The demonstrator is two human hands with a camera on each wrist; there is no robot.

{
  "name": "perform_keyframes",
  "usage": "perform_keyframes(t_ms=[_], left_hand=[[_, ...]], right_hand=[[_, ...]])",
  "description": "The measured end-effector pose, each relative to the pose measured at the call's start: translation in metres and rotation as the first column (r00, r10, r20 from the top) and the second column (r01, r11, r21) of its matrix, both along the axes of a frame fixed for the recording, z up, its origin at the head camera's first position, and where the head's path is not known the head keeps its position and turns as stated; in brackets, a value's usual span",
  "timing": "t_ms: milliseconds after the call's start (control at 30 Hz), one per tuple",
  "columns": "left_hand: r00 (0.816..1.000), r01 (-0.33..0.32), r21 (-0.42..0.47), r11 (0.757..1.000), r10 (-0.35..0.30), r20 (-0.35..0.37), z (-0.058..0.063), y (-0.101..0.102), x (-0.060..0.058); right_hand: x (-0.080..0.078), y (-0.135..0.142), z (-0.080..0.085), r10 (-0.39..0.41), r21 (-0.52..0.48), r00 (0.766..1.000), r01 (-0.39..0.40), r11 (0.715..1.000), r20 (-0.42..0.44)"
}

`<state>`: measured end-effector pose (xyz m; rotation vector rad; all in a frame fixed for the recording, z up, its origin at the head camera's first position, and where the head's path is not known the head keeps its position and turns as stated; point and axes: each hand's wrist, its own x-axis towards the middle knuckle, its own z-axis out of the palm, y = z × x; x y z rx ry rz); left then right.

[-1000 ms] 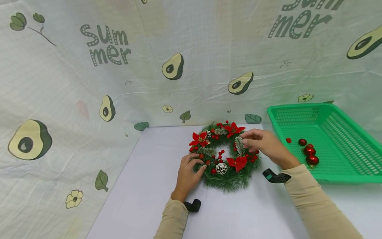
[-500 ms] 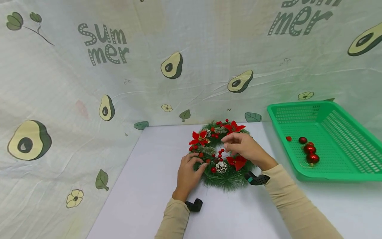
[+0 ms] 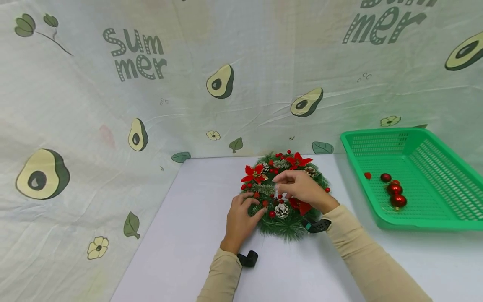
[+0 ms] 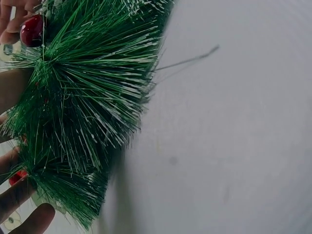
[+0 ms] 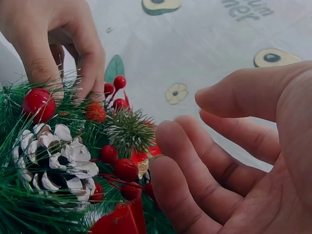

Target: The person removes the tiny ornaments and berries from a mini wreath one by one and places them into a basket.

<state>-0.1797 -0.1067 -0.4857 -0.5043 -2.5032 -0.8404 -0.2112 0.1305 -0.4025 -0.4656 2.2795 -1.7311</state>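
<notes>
A green Christmas wreath [image 3: 286,230] lies on the white table, dressed with red poinsettias [image 3: 255,173], red berries [image 5: 126,169] and snow-tipped pinecones [image 5: 56,158]. At its left side my left hand [image 3: 241,218] grips the greenery, thumb and fingertips sunk among the needles near a small red ball. Over the wreath's middle hovers my right hand [image 3: 302,188], covering part of the ring; the right wrist view shows its thumb apart from its loosely bent fingers, nothing between them. In the left wrist view, needles [image 4: 97,87] hide part of the fingers.
A green plastic basket [image 3: 362,184] stands to the right, holding shiny red baubles [image 3: 398,200] and a small red piece [image 3: 367,175]. Behind the table hangs a pale avocado-print cloth [image 3: 256,63]. Each wrist wears a black camera band.
My right hand has moved left from the wreath's right side to over its middle, and slightly lower. My left hand has stayed at the left side.
</notes>
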Motion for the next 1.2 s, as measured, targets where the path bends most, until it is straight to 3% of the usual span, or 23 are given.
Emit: perform_keyframes(t_ms=[167, 300, 667, 933, 1200], left_hand=[[1.000, 0.010, -0.002, 1.000, -0.010, 0.016, 0.000, 0.000, 0.001], [1.000, 0.013, -0.024, 1.000, -0.014, -0.018, -0.001, 0.000, -0.001], [0.999, 0.014, -0.070, 0.997, -0.016, -0.035, 0.000, -0.001, -0.002], [0.999, 0.014, -0.082, 0.997, -0.018, -0.051, 0.000, -0.002, -0.002], [0.999, 0.016, -0.085, 0.996, -0.020, -0.045, -0.001, -0.003, -0.002]], right_hand=[[-0.003, -0.006, -0.003, 0.032, 0.035, 0.999, -0.031, 0.999, -0.019], [-0.005, -0.010, -0.004, 0.065, 0.096, 0.996, -0.059, 0.994, -0.058], [-0.001, -0.019, -0.002, 0.067, 0.223, 0.988, -0.035, 0.974, -0.137], [-0.005, -0.025, -0.003, 0.085, 0.279, 0.991, -0.053, 0.959, -0.106], [-0.006, -0.031, -0.008, 0.095, 0.331, 0.986, -0.045, 0.943, -0.136]])
